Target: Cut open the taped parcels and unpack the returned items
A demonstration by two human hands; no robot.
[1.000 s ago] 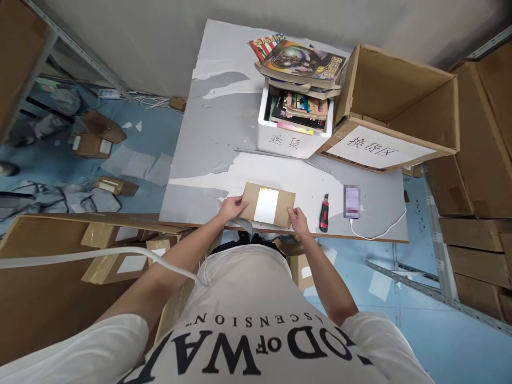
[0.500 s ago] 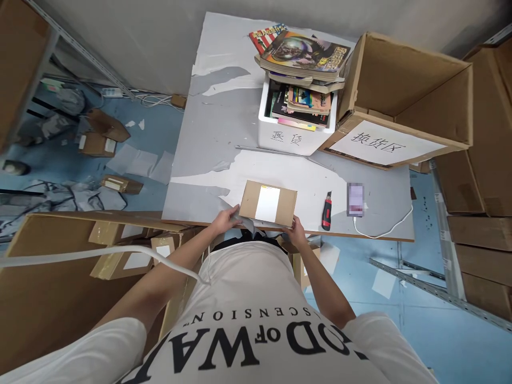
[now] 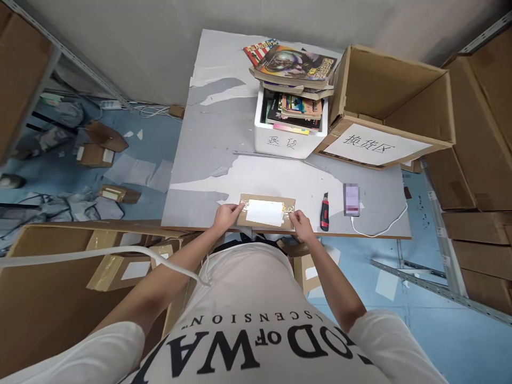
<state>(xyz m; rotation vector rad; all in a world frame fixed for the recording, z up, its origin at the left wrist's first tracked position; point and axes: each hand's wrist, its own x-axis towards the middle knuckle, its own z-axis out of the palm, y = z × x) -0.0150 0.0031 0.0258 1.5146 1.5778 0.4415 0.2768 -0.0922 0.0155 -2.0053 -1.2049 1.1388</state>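
A small brown cardboard box (image 3: pixel 244 218) with a white label (image 3: pixel 264 212) and clear tape sits at the front edge of the table (image 3: pixel 208 213). My left hand (image 3: pixel 226 217) grips its left end, and my right hand (image 3: pixel 301 223) grips its right end. The fingers of both hands are closed on the cardboard. To the right of my right hand lies a red and black utility knife (image 3: pixel 325 213) with its blade tip showing. A phone (image 3: pixel 352 200) on a white charging cable lies farther right.
A white bin (image 3: pixel 288 145) full of books (image 3: pixel 298 66) stands at the table's back. Beside it is a large open carton (image 3: pixel 400 101) with a handwritten sign. Another big carton (image 3: pixel 48 298) stands at my left. A white cable (image 3: pixel 132 249) crosses before my left arm.
The box has turned so that a different face, with a wide label and tape, shows upward. Both hands have shifted along with it and now hold its two ends.
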